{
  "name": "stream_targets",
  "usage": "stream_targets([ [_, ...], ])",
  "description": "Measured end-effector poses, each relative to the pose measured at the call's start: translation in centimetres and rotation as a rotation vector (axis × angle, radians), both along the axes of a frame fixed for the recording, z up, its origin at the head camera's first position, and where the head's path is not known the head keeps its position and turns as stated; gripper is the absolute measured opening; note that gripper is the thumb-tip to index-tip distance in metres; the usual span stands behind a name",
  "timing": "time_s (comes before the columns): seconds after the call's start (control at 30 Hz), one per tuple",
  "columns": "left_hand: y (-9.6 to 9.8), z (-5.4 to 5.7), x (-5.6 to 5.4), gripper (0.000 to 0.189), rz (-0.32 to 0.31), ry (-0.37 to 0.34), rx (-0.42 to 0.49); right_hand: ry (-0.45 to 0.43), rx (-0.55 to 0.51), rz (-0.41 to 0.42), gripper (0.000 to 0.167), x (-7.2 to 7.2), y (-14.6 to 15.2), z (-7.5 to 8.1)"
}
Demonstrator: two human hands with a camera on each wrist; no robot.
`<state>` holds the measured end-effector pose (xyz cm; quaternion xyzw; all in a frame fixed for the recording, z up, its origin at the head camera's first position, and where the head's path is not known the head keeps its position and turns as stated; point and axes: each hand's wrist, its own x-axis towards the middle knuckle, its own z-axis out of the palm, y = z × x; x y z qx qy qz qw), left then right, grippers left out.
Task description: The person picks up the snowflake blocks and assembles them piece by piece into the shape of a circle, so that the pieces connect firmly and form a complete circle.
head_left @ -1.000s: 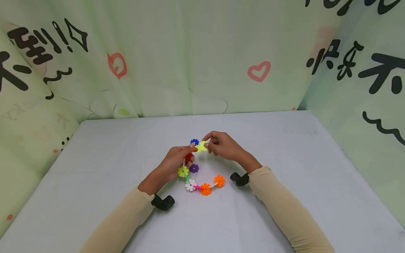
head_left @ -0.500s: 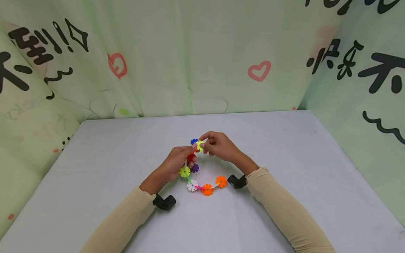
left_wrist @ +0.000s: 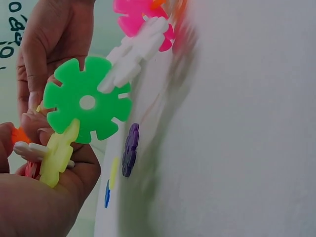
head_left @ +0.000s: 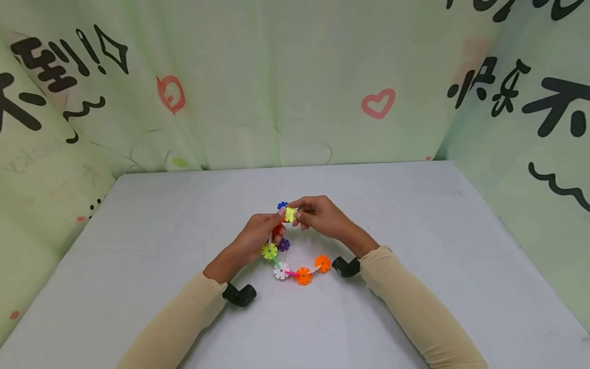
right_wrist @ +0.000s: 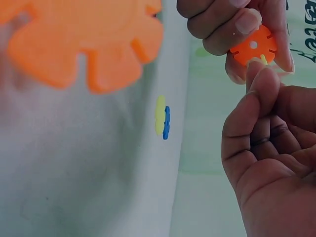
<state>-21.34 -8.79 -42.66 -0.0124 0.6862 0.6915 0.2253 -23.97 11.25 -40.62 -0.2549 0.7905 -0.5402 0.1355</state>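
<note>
In the head view, at mid-frame, a chain of notched discs [head_left: 281, 270] curves over the white tabletop [head_left: 138, 230], its upper end raised in the hands. The left hand [head_left: 255, 236] grips that end, a red disc [head_left: 277, 229] showing among its fingers; the right hand [head_left: 324, 218] pinches a yellow disc [head_left: 290, 214] close against it. A purple disc [head_left: 283, 245] sits just inside the curve, a blue disc [head_left: 282, 206] just beyond the fingers.

In the left wrist view, a green disc [left_wrist: 88, 102] fills the left of centre, slotted into its neighbours. The discs look like light, stiff, smooth plastic, so the rims may slip; the slim joints are probably the weak points, best steadied close by.

In the right wrist view, at upper right, the left hand clasps an orange disc [right_wrist: 254, 44] by its rim, while the right fingertips hold the yellow one edge-on to it. Whether the slots are engaged I cannot tell. A flat, two-sided pinch near the slot should suit both.
</note>
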Motion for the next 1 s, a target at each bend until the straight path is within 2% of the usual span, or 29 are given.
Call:
stream_targets([
  [0.37,0.0,0.2,0.1,0.051,-0.014,0.017,0.010,0.014,0.035,-0.023,0.028,0.3,-0.8,0.3],
  [0.53,0.5,0.2,0.1,0.047,0.034,-0.010,0.010,-0.012,0.074,-0.055,0.029,0.2,-0.6,0.5],
  [0.73,0.9,0.6,0.0,0.038,0.102,-0.088,0.091,-0.083,0.040,-0.220,0.030,-0.9,0.3,0.4],
  [0.83,0.7,0.8,0.0,0.043,0.122,-0.104,0.109,-0.086,0.094,-0.264,0.028,-1.6,0.6,0.1],
  [1.0,0.3,0.8,0.1,0.049,0.112,-0.090,0.082,-0.025,0.247,-0.197,0.025,-2.6,0.3,-0.7],
])
